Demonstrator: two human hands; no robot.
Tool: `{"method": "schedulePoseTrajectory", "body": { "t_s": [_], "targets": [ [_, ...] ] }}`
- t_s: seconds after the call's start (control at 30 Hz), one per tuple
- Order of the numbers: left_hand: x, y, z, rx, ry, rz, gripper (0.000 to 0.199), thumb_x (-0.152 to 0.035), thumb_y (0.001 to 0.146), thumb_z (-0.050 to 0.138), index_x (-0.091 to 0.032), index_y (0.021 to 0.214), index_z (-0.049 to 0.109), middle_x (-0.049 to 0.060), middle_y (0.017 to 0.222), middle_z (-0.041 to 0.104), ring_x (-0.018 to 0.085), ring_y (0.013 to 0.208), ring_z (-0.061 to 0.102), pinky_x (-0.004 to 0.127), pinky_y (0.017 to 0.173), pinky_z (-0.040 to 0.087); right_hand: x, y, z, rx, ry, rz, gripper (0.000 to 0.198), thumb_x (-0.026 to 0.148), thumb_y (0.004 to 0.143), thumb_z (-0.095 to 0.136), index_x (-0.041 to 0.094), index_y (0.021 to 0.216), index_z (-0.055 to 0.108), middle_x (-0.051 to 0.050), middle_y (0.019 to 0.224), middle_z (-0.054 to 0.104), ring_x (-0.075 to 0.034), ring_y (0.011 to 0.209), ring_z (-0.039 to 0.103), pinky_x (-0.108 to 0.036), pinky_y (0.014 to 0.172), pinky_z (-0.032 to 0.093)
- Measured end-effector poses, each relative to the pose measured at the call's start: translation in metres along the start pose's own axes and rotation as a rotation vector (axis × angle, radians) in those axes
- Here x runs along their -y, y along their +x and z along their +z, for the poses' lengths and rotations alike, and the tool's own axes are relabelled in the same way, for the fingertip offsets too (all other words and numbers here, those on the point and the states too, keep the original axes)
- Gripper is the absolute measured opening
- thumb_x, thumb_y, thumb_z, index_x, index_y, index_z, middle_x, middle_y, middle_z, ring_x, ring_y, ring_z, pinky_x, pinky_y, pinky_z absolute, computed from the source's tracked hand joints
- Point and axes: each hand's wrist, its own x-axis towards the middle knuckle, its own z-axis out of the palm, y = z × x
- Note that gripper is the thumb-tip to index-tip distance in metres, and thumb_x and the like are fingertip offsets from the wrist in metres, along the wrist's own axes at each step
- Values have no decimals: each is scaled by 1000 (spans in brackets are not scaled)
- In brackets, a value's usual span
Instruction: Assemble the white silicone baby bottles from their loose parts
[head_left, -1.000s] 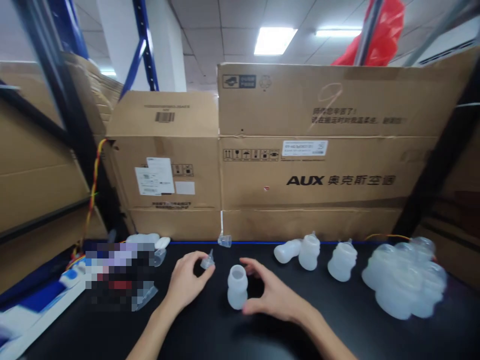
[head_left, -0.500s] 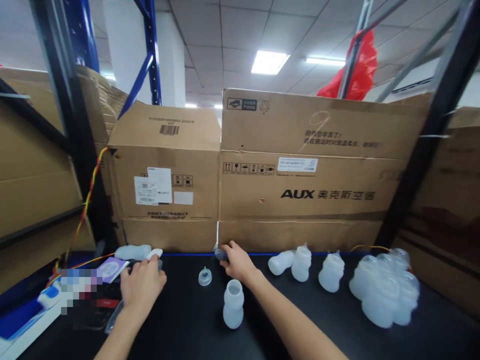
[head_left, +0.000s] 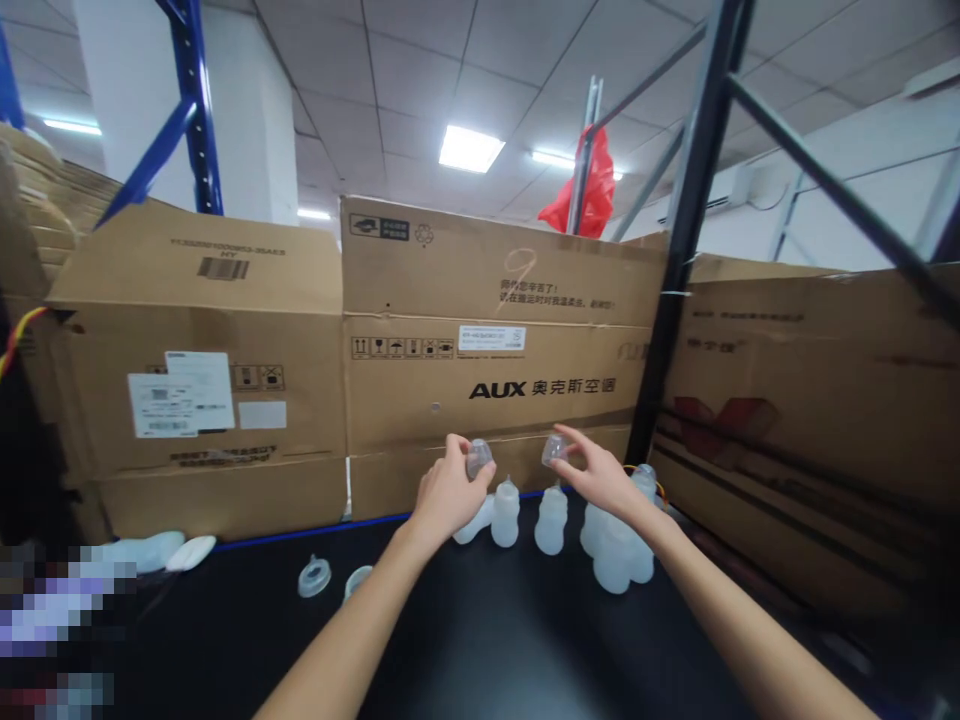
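My left hand [head_left: 452, 488] is closed on a clear bottle cap [head_left: 478, 458], raised above the far edge of the black table. Over to its right, my right hand [head_left: 592, 470] pinches a second clear cap [head_left: 555, 449]. Below them stand two frosted baby bottles with nipples, the left bottle [head_left: 505, 515] under my left hand and the right bottle [head_left: 552, 522] under my right. Another bottle [head_left: 472, 525] lies on its side, partly hidden by my left wrist. A nipple with its collar ring [head_left: 314, 577] rests farther left. Beside it, an open bottle [head_left: 358, 580] is mostly covered by my left forearm.
A cluster of frosted bottles [head_left: 616, 560] stands at the right, behind my right forearm. Cardboard panels [head_left: 420, 400] wall off the back, and a dark rack post [head_left: 679, 260] rises at the right. White items [head_left: 191, 553] lie at the far left.
Both hands have moved right and up, and each now holds a clear cap above the standing bottles. My left hand has left the items at the left. The view has turned right.
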Motion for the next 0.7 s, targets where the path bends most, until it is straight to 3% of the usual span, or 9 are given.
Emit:
{"method": "schedulePoseTrajectory", "body": {
  "t_s": [0.17, 0.4, 0.6, 0.7],
  "targets": [
    [-11, 25, 61, 56, -8, -29, 26, -38, 89, 66, -27, 108, 52, 11, 113, 79, 29, 105, 74, 36, 84, 48, -11, -4, -6, 117, -199, -6, 36, 32, 86, 68, 24, 121, 64, -6, 99, 78, -27, 95, 73, -40, 90, 45],
    [14, 24, 92, 105, -32, -44, 29, -31, 83, 75, -29, 103, 54, 4, 113, 80, 25, 108, 73, 32, 85, 48, -12, -1, 2, 341, -397, -62, 39, 30, 80, 80, 24, 117, 66, -6, 102, 78, -29, 109, 69, -42, 99, 41],
    [25, 11, 124, 31, -80, -57, 30, -31, 89, 70, -32, 113, 52, 2, 128, 75, 22, 117, 70, 30, 95, 45, -1, 5, 19, 467, -593, -85, 35, 41, 98, 68, 18, 124, 65, -9, 129, 67, -26, 115, 65, -51, 101, 52],
    [26, 2, 134, 10, -115, -59, 29, -29, 91, 67, -31, 115, 51, 2, 129, 75, 20, 117, 71, 27, 89, 47, 12, 5, 26, 471, -684, -85, 35, 39, 99, 67, 18, 127, 64, -9, 132, 65, -26, 115, 66, -49, 98, 56]
  ]
}}
